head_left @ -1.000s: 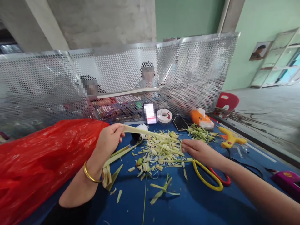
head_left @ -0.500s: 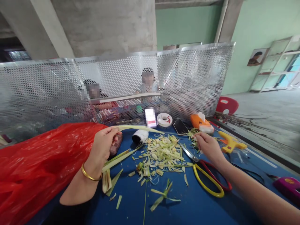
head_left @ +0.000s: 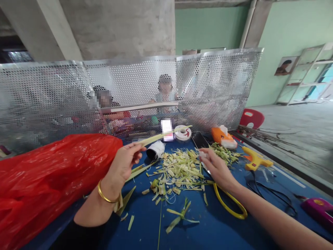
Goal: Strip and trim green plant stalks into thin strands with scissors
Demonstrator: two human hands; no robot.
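Observation:
My left hand [head_left: 124, 163], with a gold bangle at the wrist, is closed on a long pale green leaf strip [head_left: 156, 138] that points up and to the right, its lower end trailing past my wrist. My right hand [head_left: 215, 166] hovers over the right edge of a heap of cut leaf scraps [head_left: 179, 166], fingers pinched on a small pale bit I cannot make out. Yellow and red handled scissors [head_left: 230, 205] lie just under that hand on the blue table [head_left: 213, 225].
A big red plastic bag [head_left: 44, 180] fills the left. Along the back stand a thread spool [head_left: 155, 150], a tape roll [head_left: 182, 133], a phone [head_left: 199, 140] and an orange tissue pack [head_left: 223, 136]. A yellow glue gun [head_left: 256, 159] lies right. People sit behind a perforated metal screen [head_left: 130, 90].
My left hand tilted the leaf strip so its far end rose toward the tape roll. My right hand swung out to the right pile, then came back toward the scrap heap.

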